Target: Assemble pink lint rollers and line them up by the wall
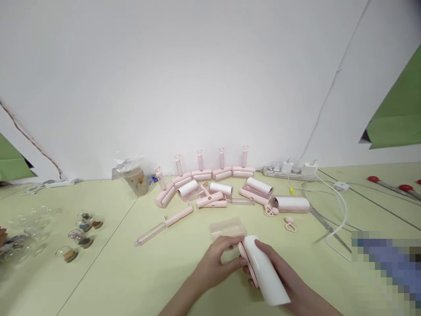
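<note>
My right hand is wrapped round a white roll and a pink plastic part lying along its left side. The fingers and thumb of my left hand pinch the upper end of that pink part. Just beyond my left hand a translucent pink cover lies on the table. Farther back are loose white rolls, pink roller frames and a pink handle piece. Pink heart-shaped rings lie to the right.
Assembled pink rollers stand in an arc by the wall. At the left are a bagged cup and small glass domes. A power strip, white cables and red-handled tools are at the right.
</note>
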Tool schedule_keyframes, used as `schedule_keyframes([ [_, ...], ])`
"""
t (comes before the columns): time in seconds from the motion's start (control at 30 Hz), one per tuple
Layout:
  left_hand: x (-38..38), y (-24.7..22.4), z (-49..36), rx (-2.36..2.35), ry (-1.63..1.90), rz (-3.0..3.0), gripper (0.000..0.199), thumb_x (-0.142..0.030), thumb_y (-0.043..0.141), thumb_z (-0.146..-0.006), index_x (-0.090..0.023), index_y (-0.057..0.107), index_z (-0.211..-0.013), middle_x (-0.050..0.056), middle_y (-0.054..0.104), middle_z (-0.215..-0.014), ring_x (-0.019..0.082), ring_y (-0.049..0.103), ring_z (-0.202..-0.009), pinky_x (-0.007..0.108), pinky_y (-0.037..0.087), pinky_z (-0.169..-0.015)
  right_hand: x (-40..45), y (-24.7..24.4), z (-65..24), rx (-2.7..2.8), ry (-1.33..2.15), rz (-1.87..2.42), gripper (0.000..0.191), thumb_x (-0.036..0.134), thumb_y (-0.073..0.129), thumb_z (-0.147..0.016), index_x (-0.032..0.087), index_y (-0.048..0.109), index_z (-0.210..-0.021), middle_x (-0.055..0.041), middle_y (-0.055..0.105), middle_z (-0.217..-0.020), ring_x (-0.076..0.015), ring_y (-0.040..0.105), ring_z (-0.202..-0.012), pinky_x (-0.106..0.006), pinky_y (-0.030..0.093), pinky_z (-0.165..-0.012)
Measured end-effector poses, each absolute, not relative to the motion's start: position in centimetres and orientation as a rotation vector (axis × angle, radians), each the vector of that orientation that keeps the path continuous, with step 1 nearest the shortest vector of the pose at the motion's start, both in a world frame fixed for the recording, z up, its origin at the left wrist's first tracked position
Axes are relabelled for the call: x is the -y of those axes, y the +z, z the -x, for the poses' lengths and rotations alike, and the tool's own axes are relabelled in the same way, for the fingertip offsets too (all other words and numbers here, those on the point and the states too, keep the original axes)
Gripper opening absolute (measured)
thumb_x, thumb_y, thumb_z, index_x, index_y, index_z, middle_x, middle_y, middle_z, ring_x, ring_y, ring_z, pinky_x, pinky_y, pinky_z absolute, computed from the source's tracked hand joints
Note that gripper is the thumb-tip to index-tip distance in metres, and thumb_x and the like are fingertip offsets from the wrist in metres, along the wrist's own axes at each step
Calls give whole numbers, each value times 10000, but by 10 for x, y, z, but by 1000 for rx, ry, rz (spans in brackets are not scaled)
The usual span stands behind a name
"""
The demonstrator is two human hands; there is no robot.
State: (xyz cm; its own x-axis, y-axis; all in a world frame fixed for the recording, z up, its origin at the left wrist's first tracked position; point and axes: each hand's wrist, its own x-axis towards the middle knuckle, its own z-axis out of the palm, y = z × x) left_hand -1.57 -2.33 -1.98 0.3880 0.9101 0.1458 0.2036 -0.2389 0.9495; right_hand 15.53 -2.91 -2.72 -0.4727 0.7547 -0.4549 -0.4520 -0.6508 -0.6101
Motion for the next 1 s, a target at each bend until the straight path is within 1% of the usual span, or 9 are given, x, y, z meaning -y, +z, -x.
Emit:
schedule_keyframes([
  [0.1,23,-24,9,-996,1040,-1390,318,-338,642,-712,-186,592,-988,74,664,-912,209,621,-850,342,481,-810,30,-25,-154,542,2109,947,318,461,535,-800,161,620,-864,-23,625,-633,-118,549,-542,-236,451,-536],
  [0.23,19,-29,7,-989,1317,-1049,266,-365,673,-684,-176,534,-808,73,630,-940,191,625,-809,328,480,-779,37,-20,-153,608,2116,983,279,411,567,-791,198,621,-963,-19,654,-807,-105,573,-626,-207,462,-595],
  [0.33,25,-28,2,-957,1289,-976,275,-395,633,-720,-195,539,-885,44,608,-935,180,604,-848,298,475,-764,46,-23,-148,724,2168,1005,269,425,578,-776,179,651,-856,-17,648,-702,-95,548,-563,-186,441,-557],
  [0.4,32,-28,-3,-954,1187,-1043,317,-435,571,-760,-205,571,-977,51,604,-954,169,582,-838,247,472,-677,49,-25,-144,753,2152,1047,289,451,594,-754,168,648,-727,-10,633,-630,-84,524,-518,-171,419,-519],
  [0.47,39,-31,-8,-954,1106,-1150,372,-476,500,-792,-206,593,-1029,64,582,-1006,132,553,-695,221,444,-553,51,-27,-142,735,2119,1075,308,468,601,-742,170,634,-676,-5,631,-623,-88,535,-540,-170,423,-538],
  [0.57,45,-35,-12,-949,1093,-1259,419,-497,415,-827,-213,578,-1088,68,548,-1043,81,465,-530,230,418,-488,51,-27,-142,694,2098,1042,307,473,585,-755,174,638,-712,-10,635,-640,-109,568,-608,-191,444,-615],
  [0.63,46,-36,-12,-965,1108,-1330,414,-475,380,-850,-213,564,-1113,72,551,-1054,108,507,-602,246,450,-558,51,-26,-144,696,2108,1036,318,473,586,-753,166,632,-684,-13,625,-627,-117,574,-616,-196,447,-624],
  [0.77,43,-34,-5,-964,1135,-1587,359,-373,334,-891,-211,558,-1120,75,561,-1083,188,514,-961,293,422,-841,52,-26,-146,687,2122,1033,319,477,594,-744,171,630,-661,-11,622,-619,-133,588,-644,-206,453,-651],
  [1.0,42,-33,6,-906,1030,-1904,333,-288,430,-860,-256,495,-1185,62,573,-1050,178,508,-890,288,431,-783,52,-27,-148,651,2139,1009,287,451,601,-745,169,647,-725,-9,638,-636,-113,583,-602,-203,444,-609],
])
